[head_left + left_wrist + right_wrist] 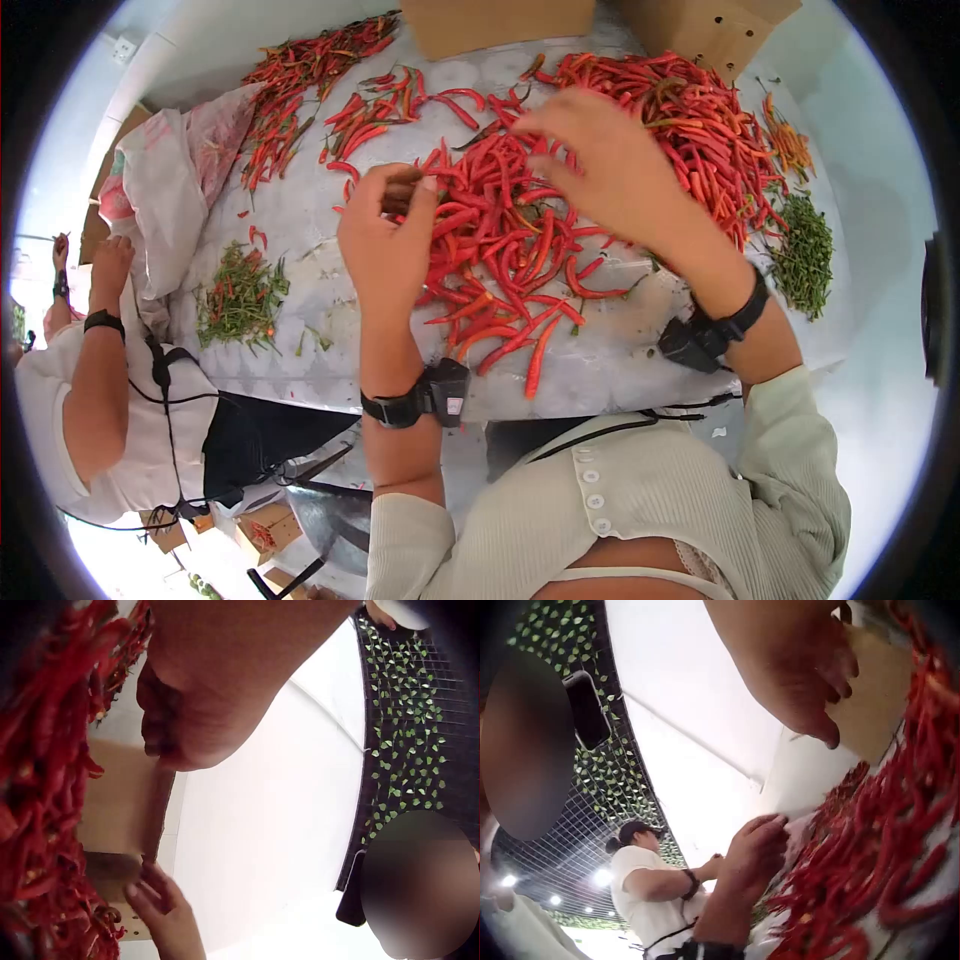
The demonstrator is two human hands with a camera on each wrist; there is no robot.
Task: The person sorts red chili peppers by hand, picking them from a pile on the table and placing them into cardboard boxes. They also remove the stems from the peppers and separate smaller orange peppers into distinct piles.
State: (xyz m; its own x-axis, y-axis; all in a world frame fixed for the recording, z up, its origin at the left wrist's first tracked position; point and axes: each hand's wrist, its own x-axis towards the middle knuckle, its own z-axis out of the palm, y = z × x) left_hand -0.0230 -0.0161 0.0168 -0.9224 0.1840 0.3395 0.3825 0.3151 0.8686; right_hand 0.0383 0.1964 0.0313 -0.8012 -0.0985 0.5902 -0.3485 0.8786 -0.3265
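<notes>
A heap of red chili peppers (500, 220) lies on the pale table in front of me, some with stems. My left hand (385, 240) hovers at the heap's left side, fingers curled in and thumb raised; whether a pepper is inside them I cannot tell. Over the heap's upper right, my right hand (600, 160) reaches across with fingers loosely bent and thumb apart. Nothing shows between its fingers (844, 675) in the right wrist view. A larger chili pile (700, 130) spreads beyond the right hand.
Green stems form piles at left (240, 300) and right (802, 250). More chilies (310, 90) lie at the back left beside a white-and-pink sack (170, 180). Cardboard boxes (500, 25) stand along the far edge. Another person (110, 400) is at the left.
</notes>
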